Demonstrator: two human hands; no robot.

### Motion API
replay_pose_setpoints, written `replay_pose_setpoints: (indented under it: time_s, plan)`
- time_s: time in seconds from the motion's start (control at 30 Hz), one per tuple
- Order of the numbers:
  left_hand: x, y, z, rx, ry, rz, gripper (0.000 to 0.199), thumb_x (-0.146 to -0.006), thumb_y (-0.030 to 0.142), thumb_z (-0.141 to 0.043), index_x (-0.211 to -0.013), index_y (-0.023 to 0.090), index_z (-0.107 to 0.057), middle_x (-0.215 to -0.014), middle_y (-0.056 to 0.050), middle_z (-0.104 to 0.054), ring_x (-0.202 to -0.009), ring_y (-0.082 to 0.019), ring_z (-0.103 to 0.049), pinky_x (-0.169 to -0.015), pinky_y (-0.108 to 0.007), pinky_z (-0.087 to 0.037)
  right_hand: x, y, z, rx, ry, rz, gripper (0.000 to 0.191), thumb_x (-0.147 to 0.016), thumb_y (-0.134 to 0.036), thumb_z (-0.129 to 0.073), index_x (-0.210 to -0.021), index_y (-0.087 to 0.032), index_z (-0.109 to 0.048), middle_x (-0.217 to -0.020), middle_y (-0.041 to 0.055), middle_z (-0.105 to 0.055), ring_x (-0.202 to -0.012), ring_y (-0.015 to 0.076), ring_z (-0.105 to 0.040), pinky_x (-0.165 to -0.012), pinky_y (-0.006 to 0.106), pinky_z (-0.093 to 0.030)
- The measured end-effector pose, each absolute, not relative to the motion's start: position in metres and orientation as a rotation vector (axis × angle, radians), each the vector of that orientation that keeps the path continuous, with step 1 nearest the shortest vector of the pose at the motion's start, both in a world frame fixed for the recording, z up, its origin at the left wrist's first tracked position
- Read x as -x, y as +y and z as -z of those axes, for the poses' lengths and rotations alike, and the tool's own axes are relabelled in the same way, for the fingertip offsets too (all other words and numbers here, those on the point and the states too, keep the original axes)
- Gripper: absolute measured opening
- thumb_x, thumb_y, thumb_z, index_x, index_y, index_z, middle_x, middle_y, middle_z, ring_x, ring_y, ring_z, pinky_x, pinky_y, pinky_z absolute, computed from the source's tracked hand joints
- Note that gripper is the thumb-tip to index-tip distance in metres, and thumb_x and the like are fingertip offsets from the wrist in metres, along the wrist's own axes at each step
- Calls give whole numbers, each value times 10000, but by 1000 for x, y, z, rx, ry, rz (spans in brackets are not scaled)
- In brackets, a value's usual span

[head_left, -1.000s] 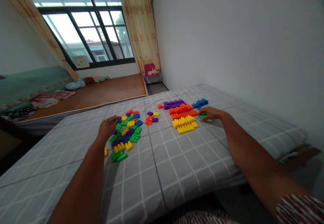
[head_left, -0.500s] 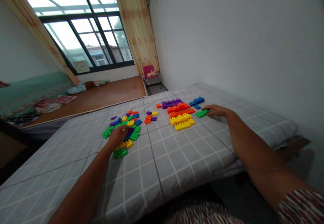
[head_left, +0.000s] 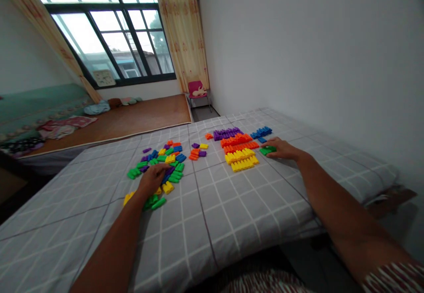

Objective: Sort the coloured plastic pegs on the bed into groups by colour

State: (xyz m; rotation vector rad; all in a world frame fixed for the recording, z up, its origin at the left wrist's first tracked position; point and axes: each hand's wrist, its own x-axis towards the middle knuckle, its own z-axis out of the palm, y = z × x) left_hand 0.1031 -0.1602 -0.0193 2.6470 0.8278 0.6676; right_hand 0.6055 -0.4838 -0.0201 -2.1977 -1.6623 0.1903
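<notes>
Loose plastic building blocks in green, blue, yellow, purple and orange lie scattered on the left of a checked bed cover. My left hand (head_left: 154, 179) rests low among them, its fingers drawn together beside a purple block (head_left: 170, 170); what they pinch, if anything, is hidden. On the right, my right hand (head_left: 281, 148) has its fingers closed on green blocks (head_left: 266, 151) lying on the cover. Just left of that hand are lined-up rows of yellow blocks (head_left: 243, 160), orange blocks (head_left: 238, 140) and purple blocks (head_left: 228, 133), with blue blocks (head_left: 261, 132) behind.
A small group of orange blocks (head_left: 194, 154) with purple and yellow ones sits between the pile and the rows. The checked cover (head_left: 225, 213) ends at a front edge near my body. A white wall (head_left: 298, 54) borders the right; a pink chair (head_left: 196, 88) stands beyond.
My right hand has moved further over the green blocks, covering more of them. My left hand has shifted slightly left and stays in the pile. The camera view has tilted a little downward.
</notes>
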Motion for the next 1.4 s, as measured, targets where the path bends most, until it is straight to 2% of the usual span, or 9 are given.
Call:
replay_pose_setpoints:
  time_s: [0.17, 0.27, 0.33, 0.5, 0.8, 0.9, 1.03, 1.17, 1.4]
  plan:
    - [-102, -162, 19, -2660, 820, -654, 401, -817, 371, -425, -1002, 202, -738, -1112, -78, -729, -1062, -259, -650, -987, -406, -484, -593, -496, 5, 2233, -1707, -287, 552, -606, -522, -758, -1105, -288, -723, -1170, 70, -661, -1159, 316, -540, -981, 417, -426]
    - [-101, -164, 18, -2653, 808, -670, 401, -821, 386, -432, -1005, 201, -737, -1117, -82, -727, -1062, -264, -649, -986, -418, -485, -601, -506, -3, 2145, -1585, -277, 550, -682, -594, -680, -1118, -260, -713, -1195, 79, -662, -1135, 307, -565, -956, 410, -452]
    - [-101, -165, 17, -2649, 805, -676, 400, -825, 398, -435, -1004, 203, -736, -1116, -83, -727, -1067, -269, -647, -984, -423, -486, -612, -510, 0, 2181, -1418, -209, 530, -733, -588, -623, -1120, -237, -704, -1179, 94, -675, -1069, 301, -603, -910, 420, -481]
    - [-102, -162, 19, -2654, 776, -680, 404, -832, 417, -433, -1000, 206, -735, -1108, -89, -728, -1054, -274, -653, -966, -434, -496, -624, -505, 21, 2194, -1319, -285, 494, -716, -521, -648, -1105, -222, -704, -1110, 86, -711, -922, 270, -660, -851, 395, -509]
    - [-100, -161, 21, -2693, 776, -643, 417, -853, 398, -409, -1048, 209, -725, -1134, -85, -720, -1085, -269, -641, -982, -428, -483, -609, -496, 13, 2127, -1343, -257, 464, -696, -558, -683, -1014, -223, -723, -1036, 78, -714, -843, 242, -647, -789, 365, -490]
    - [-99, -160, 22, -2688, 768, -650, 419, -858, 406, -412, -1046, 199, -724, -1130, -95, -720, -1079, -277, -644, -984, -441, -481, -602, -501, 3, 2059, -1426, -381, 488, -684, -590, -689, -974, -199, -717, -856, 52, -687, -778, 207, -610, -706, 314, -465]
    - [-98, -157, 26, -2671, 771, -670, 431, -862, 442, -413, -1035, 199, -725, -1142, -99, -715, -1095, -281, -637, -997, -451, -472, -589, -501, -3, 2033, -1591, -645, 545, -657, -582, -715, -1055, -209, -717, -693, -4, -600, -644, 153, -535, -599, 266, -384]
    - [-99, -157, 26, -2663, 794, -667, 448, -859, 472, -415, -1031, 198, -725, -1148, -100, -714, -1116, -281, -627, -1005, -453, -466, -586, -503, -4, 2053, -1655, -715, 549, -669, -578, -699, -1072, -208, -733, -662, -7, -578, -608, 138, -497, -577, 261, -348]
    - [-100, -162, 20, -2647, 792, -656, 450, -861, 487, -408, -1030, 217, -727, -1139, -87, -719, -1114, -274, -629, -1002, -438, -469, -598, -518, -9, 2065, -1599, -783, 578, -648, -594, -694, -1095, -230, -737, -715, 6, -623, -648, 160, -539, -620, 279, -406]
